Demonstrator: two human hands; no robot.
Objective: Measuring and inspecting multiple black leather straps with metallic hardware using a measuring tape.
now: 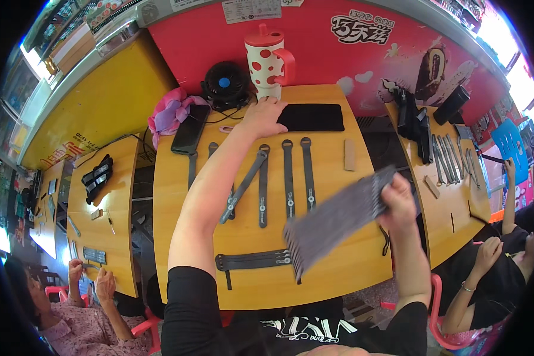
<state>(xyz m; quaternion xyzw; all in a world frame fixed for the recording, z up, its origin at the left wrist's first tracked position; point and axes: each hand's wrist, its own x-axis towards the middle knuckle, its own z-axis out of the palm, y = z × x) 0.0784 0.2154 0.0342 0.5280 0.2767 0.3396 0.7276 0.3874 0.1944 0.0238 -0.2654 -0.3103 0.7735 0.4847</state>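
My right hand (pixel 397 202) is closed on one end of a dark grey ribbed cloth (pixel 338 219), holding it up over the right front of the table. The cloth is slightly blurred and hangs slanting down to the left. My left hand (pixel 264 118) reaches to the back of the table, its thumb apart from the fingers, at the left end of a flat black cloth piece (pixel 313 117). Several grey straps (pixel 263 190) with ringed ends lie in the middle, one crossing another. Nearer me, a bundle of grey straps (pixel 252 261) lies crosswise, partly behind the raised cloth.
A red-and-white spotted tumbler (pixel 268 68) and black fan (pixel 224 84) stand at the back. A phone (pixel 190 130) lies beside a pink-purple cloth (pixel 171 111). A brown strip (pixel 349 154) is at right. People work at side tables (pixel 110 237) left and right.
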